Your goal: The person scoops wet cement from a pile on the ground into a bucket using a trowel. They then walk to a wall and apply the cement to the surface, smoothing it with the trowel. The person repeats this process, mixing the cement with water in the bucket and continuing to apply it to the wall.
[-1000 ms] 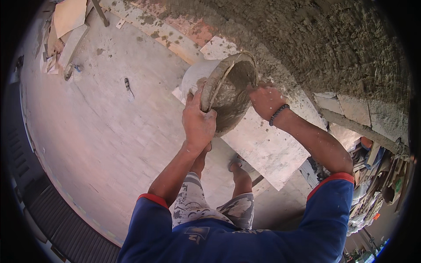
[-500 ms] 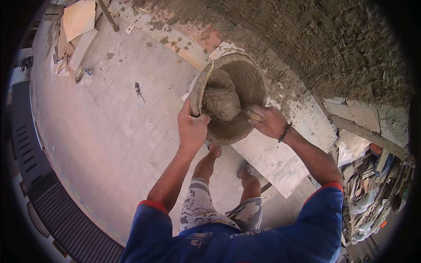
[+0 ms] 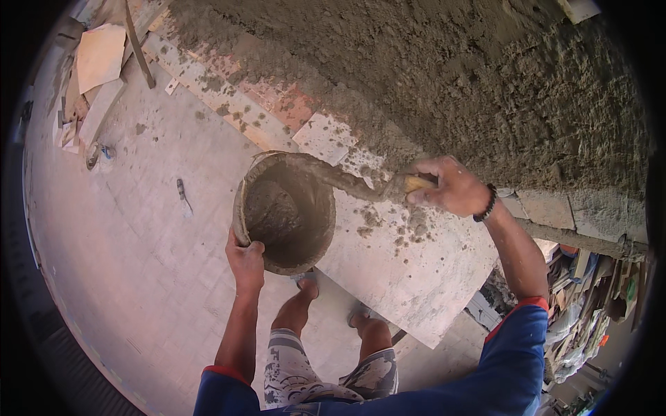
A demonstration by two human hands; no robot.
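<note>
My left hand (image 3: 246, 262) grips the rim of a round bucket (image 3: 325, 239), thumb over the edge, and holds it tilted above the floor. Grey wet mortar (image 3: 272, 211) lies inside and coats the walls. My right hand (image 3: 451, 186) is closed round the wooden handle of a trowel (image 3: 420, 184), out to the right of the bucket. The trowel's blade is caked with mortar and seen nearly edge-on, reaching back toward the bucket's far rim. Just beyond it stands a wall (image 3: 485, 90) covered in rough fresh mortar.
A mortar-spattered pale board (image 3: 409, 277) lies along the wall's foot. Wood scraps (image 3: 100, 59) are piled at the far left, and a small dark-handled tool (image 3: 183, 193) lies on the floor. Stacked timber and bags (image 3: 590, 298) stand at the right.
My right hand has lifted the trowel out of the bucket with mortar on it and moved right toward the wall. The bucket sits lower and further left in view.
</note>
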